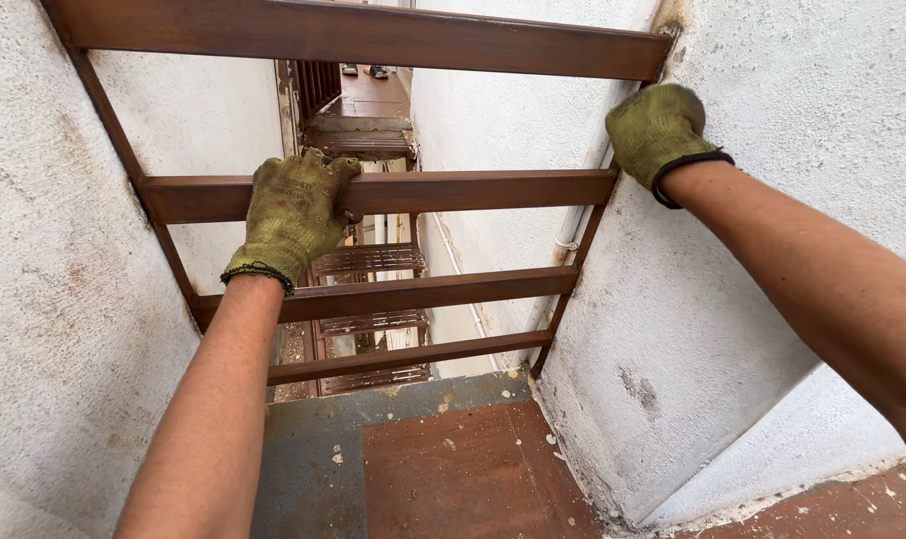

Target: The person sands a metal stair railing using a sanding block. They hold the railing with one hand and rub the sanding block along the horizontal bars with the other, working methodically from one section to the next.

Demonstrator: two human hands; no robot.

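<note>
Both gloved hands meet the brown metal railing's second bar, which runs level between two white walls: the left hand has its grip curled over the bar's left part, the right hand presses flat at its right end.

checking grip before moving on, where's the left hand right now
In the head view the gloved left hand sits left of centre, its fingers curled over the second brown railing bar, between the rough white walls.
</note>
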